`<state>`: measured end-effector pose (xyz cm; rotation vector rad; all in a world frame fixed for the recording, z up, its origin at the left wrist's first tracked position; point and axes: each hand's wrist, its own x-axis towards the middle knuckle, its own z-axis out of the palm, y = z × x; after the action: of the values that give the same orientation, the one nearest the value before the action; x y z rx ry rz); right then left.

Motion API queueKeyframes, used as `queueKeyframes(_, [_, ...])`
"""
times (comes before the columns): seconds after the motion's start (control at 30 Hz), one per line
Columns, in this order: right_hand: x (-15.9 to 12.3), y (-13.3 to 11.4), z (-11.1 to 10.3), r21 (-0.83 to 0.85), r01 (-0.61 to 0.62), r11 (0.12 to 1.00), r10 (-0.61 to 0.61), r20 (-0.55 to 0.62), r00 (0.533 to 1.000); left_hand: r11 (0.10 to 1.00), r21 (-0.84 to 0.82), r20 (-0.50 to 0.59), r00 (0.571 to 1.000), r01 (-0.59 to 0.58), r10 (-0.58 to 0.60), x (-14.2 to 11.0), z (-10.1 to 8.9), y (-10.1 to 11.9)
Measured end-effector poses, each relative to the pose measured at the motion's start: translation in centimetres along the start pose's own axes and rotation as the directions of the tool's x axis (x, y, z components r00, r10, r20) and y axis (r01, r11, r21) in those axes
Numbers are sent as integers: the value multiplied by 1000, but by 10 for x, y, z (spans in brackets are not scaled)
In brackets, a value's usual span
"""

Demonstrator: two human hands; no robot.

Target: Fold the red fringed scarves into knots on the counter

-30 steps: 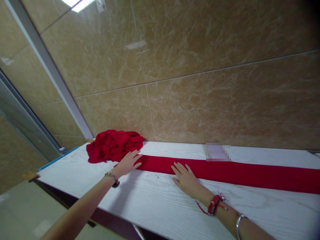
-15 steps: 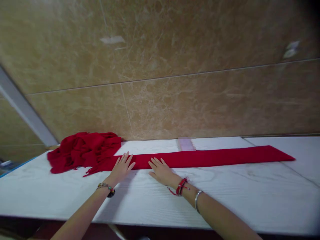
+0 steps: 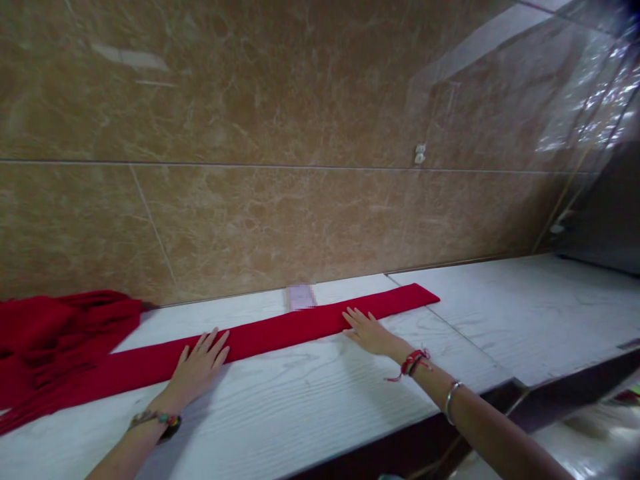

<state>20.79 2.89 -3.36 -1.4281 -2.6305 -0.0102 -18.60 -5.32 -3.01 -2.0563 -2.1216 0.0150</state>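
Observation:
A long red scarf (image 3: pixel 285 328) lies folded into a flat, narrow strip across the white table, its fringed end at the left. My left hand (image 3: pixel 200 367) rests on the strip left of centre, fingers spread. Farther along, my right hand (image 3: pixel 369 331) lies on the strip nearer its right end, fingers stretched out. Bunched red fabric (image 3: pixel 65 327) is heaped at the left, touching or overlapping the fringed end; I cannot tell where one stops and the other begins.
The white wood-grain table (image 3: pixel 280 400) runs along a brown marbled tile wall (image 3: pixel 280 220). A small pale pink card-like item (image 3: pixel 301 297) lies behind the strip. A wall socket (image 3: pixel 420 153) is at the right. A dark panel (image 3: pixel 600 207) stands at the table's far right.
The view has turned to the right. My right hand has slid rightward along the strip, away from my left hand, which stays flat on the fabric. The gap between the hands is wider.

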Motion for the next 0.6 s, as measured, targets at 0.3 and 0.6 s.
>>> queueKeyframes(0.3, [38, -80, -2, 126, 245, 961, -231, -122, 965, 991, -69, -67, 991, -117, 112, 32, -16, 107])
queueKeyframes(0.6, [1, 73, 3, -102, 26, 994, -24, 18, 1000, 1000, 14, -33, 999, -23, 23, 35, -3, 103])
